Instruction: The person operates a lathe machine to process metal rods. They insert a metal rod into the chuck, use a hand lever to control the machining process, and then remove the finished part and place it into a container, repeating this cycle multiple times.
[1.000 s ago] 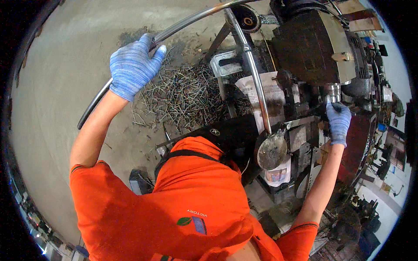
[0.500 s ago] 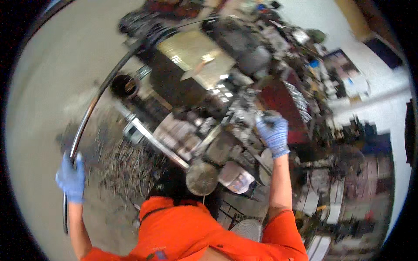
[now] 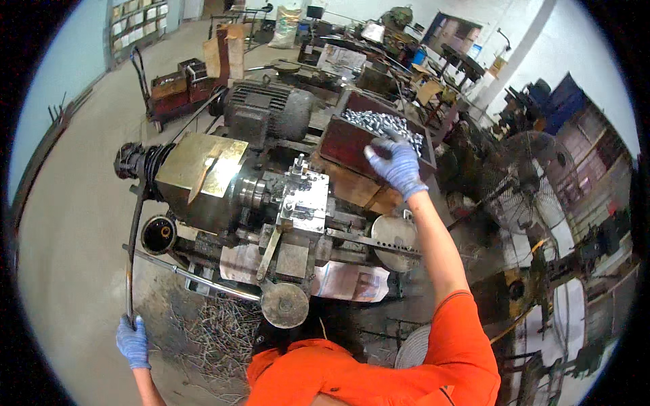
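Note:
My left hand [image 3: 133,344], in a blue-grey glove, is closed around the lower end of a long dark metal rod [image 3: 130,271]. The rod rises past the left end of a small lathe [image 3: 196,196], near its black pulley [image 3: 135,162]; whether it touches there I cannot tell. My right hand [image 3: 398,168], gloved alike, is over the near side of a dark red bin [image 3: 349,145]. Its thumb is spread away from the fingers, and I see nothing held. Shiny small metal pieces [image 3: 376,123] fill the bin beside the fingertips. The lathe's tool block [image 3: 308,199] lies left of this hand.
Metal shavings [image 3: 220,338] cover the floor before the lathe. A chrome bar [image 3: 210,283] runs to a round disc [image 3: 284,304] near my waist. Behind the lathe sits a ribbed motor [image 3: 261,108]. A large fan [image 3: 528,179] stands at the right, a loaded trolley [image 3: 172,91] far left.
My right hand has moved from beside the lathe to the red bin. The left hand, still on the rod, sits lower in the picture. The whole view has swung and become sharper.

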Demonstrator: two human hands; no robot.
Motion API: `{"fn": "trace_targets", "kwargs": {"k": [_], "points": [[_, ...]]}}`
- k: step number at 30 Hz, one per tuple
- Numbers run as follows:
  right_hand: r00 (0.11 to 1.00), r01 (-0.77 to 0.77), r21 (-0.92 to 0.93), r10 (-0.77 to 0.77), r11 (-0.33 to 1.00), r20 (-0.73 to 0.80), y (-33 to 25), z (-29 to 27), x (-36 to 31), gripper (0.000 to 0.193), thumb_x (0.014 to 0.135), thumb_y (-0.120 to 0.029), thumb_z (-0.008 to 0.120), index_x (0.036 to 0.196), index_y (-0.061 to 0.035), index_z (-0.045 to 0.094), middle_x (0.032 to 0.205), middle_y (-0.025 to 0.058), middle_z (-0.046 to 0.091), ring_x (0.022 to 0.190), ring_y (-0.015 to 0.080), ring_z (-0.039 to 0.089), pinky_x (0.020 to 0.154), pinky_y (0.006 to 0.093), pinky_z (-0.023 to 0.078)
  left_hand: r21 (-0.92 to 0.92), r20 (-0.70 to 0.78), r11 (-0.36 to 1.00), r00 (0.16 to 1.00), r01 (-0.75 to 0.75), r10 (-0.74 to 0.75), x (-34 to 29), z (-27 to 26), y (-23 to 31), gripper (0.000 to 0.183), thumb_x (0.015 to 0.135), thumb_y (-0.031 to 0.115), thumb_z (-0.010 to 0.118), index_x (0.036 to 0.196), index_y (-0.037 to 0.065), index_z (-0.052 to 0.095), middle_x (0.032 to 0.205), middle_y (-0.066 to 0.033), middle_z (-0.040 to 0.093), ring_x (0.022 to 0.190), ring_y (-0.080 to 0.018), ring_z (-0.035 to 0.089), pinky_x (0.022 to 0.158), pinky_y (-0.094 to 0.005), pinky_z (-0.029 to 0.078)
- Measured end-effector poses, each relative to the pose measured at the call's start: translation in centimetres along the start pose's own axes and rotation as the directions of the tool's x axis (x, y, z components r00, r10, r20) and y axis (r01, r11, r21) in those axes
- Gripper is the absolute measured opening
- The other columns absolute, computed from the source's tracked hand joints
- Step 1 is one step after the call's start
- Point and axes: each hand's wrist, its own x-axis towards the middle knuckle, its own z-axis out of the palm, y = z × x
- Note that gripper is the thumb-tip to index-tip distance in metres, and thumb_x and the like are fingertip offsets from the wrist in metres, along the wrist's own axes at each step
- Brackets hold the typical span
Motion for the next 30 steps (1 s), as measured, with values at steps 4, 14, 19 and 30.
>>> {"fn": "trace_targets", "kwargs": {"k": [4, 14, 19, 30], "points": [[0.992, -0.110, 0.113, 0.102, 0.988, 0.074, 1.4, -2.7, -7.4, 0.033, 0.070, -0.036, 0.071, 0.089, -0.0093, 0.069, 0.115, 0.0190, 0.056, 0.102, 0.0336, 0.056, 0.090, 0.0373, 0.044, -0.003, 0.065, 0.935, 0.932, -0.356, 0.355, 4.6, -0.1, 0.2, 0.041, 0.079, 0.033, 0.061, 0.101, -0.002, 0.060, 0.076, -0.0168, 0.063, 0.066, -0.0323, 0.060, 0.063, -0.0389, 0.048], [0.533, -0.845, -0.143, 0.833, 0.516, -0.147, 13.1, -16.5, -38.8, 0.041, 0.072, -0.042, 0.068, 0.083, -0.0021, 0.069, 0.091, 0.0165, 0.065, 0.087, 0.0297, 0.063, 0.080, 0.0343, 0.048, -0.577, 0.580, 0.797, 0.776, 0.179, 0.246, 8.4, -1.5, 8.5, 0.042, 0.086, 0.030, 0.059, 0.111, -0.005, 0.055, 0.074, -0.0172, 0.062, 0.066, -0.0220, 0.058, 0.063, -0.0325, 0.050], [-0.009, -0.953, -0.294, 0.979, -0.070, -0.205, 12.9, -20.2, -58.1, 0.047, 0.069, -0.048, 0.067, 0.083, -0.0037, 0.069, 0.090, 0.0194, 0.065, 0.086, 0.0331, 0.063, 0.080, 0.0363, 0.048, -0.654, 0.612, 0.725, 0.714, 0.214, 0.341, 11.0, 1.1, 4.7, 0.041, 0.087, 0.027, 0.057, 0.111, -0.007, 0.054, 0.074, -0.0187, 0.061, 0.062, -0.0230, 0.057, 0.060, -0.0332, 0.051], [-0.296, -0.847, -0.493, 0.947, -0.201, 0.124, 12.8, -15.7, -66.7, 0.062, 0.069, -0.052, 0.065, 0.110, -0.0054, 0.061, 0.112, 0.0172, 0.059, 0.102, 0.0323, 0.058, 0.089, 0.0372, 0.044, -0.605, 0.601, 0.764, 0.757, 0.222, 0.256, 9.7, -0.2, 6.7, 0.046, 0.085, 0.026, 0.061, 0.115, -0.007, 0.052, 0.072, -0.0187, 0.062, 0.059, -0.0250, 0.057, 0.059, -0.0348, 0.051]]}}
